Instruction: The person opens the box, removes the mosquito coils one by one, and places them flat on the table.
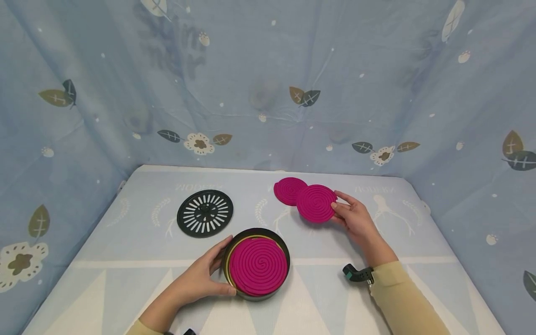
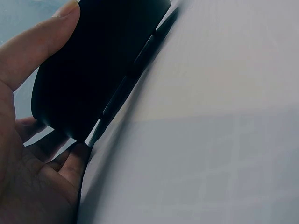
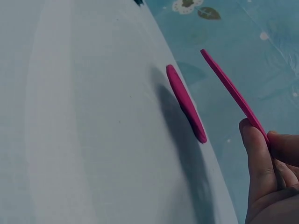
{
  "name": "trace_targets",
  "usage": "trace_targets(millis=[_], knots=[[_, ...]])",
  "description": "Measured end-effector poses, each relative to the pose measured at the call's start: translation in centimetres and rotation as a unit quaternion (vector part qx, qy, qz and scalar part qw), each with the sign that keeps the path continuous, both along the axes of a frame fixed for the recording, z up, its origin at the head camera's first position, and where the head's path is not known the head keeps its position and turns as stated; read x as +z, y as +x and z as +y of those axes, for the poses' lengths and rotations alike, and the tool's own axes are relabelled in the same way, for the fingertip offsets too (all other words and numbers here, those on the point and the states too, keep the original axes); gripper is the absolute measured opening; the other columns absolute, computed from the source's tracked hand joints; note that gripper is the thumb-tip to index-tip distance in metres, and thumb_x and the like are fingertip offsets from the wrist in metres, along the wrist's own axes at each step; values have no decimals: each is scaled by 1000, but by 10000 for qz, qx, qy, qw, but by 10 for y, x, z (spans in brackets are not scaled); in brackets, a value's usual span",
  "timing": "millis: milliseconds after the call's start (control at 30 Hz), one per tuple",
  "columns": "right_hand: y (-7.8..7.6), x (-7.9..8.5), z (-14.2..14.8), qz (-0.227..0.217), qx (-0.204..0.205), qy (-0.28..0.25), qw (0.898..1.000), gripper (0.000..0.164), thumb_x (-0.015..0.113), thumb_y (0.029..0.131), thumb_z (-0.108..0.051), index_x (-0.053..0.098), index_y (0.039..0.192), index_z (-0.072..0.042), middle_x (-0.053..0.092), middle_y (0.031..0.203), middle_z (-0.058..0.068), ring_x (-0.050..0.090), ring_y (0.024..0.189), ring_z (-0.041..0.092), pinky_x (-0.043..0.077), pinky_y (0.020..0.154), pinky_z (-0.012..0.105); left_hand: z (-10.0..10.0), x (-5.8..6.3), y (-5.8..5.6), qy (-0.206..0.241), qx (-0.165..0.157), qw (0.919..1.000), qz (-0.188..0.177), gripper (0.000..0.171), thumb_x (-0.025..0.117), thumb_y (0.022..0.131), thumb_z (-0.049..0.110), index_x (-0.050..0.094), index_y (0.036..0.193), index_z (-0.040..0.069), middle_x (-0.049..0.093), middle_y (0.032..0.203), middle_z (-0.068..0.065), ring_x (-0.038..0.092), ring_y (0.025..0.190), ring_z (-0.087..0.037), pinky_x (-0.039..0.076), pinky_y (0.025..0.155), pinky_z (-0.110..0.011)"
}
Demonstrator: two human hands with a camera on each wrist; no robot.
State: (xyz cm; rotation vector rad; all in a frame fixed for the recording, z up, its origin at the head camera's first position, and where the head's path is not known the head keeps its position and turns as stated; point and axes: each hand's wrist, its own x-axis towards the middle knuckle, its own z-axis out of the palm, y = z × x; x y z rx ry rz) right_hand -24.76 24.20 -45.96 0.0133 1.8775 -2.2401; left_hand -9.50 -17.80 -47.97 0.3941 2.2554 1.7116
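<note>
A round black tin (image 2: 98, 65) with a gold inner rim stands near the front middle of the table. Inside it lies a magenta mosquito coil (image 1: 258, 266), spiral side up. My left hand (image 1: 205, 279) grips the tin from its left side, thumb at the front and fingers behind. Between thumb and fingers, my right hand (image 1: 356, 218) pinches the edge of another magenta mosquito coil (image 1: 316, 204), raised above the table. Behind that one a further mosquito coil (image 1: 287, 190) rests flat on the table, partly overlapped in the head view.
A black slotted round lid (image 1: 205, 225) lies left of centre, behind the tin. The pale patterned tabletop (image 1: 125, 232) ends at a blue printed curtain (image 1: 264, 125) at the back and sides. A black strapped device (image 1: 356, 273) sits at my right wrist.
</note>
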Motion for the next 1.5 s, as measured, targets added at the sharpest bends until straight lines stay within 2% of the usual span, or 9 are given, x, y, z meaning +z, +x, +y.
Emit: trace_targets(millis=[300,433,667,867,1267,1500], knots=[[-19,-2,14,-219,-399,103,9989,62,58,99,-5,30,155,-6,71,97,2,70,78,10,62,70,25,0,-3,-1,-67,66,10000,-7,123,97,60,22,23,158,23,27,159,-3,33,142,-20,32,113,-20],[-26,-3,19,-293,-618,192,9975,62,57,100,-5,29,155,-7,70,93,1,69,77,8,62,72,24,0,-5,-1,-25,55,10000,-16,123,96,60,21,22,158,21,29,158,-5,33,142,-22,31,114,-21],[-36,-7,23,-475,-760,257,9956,63,57,100,-6,28,156,-7,70,93,1,68,77,9,62,74,25,-2,-4,3,-3,76,9999,-125,124,96,60,21,21,159,19,30,157,-4,31,143,-18,31,113,-18],[-46,-10,28,-458,-975,485,9930,62,58,100,-7,30,155,-8,67,95,2,66,75,8,62,73,23,-1,-3,2,0,71,9999,-99,125,97,60,21,21,159,19,29,158,-3,30,143,-16,31,113,-19],[-60,-13,37,-722,-1078,888,9876,62,57,101,-11,28,157,-12,59,109,7,64,79,6,61,79,23,1,-1,0,-97,105,9999,-25,125,97,59,23,22,159,19,30,158,-2,30,143,-16,31,113,-19],[-65,-19,37,-877,-1112,1055,9843,62,57,101,-13,30,156,-13,58,111,8,63,77,5,61,76,22,1,-1,0,-161,147,9998,-33,124,97,59,25,22,159,20,30,157,-2,29,144,-16,31,113,-19]])
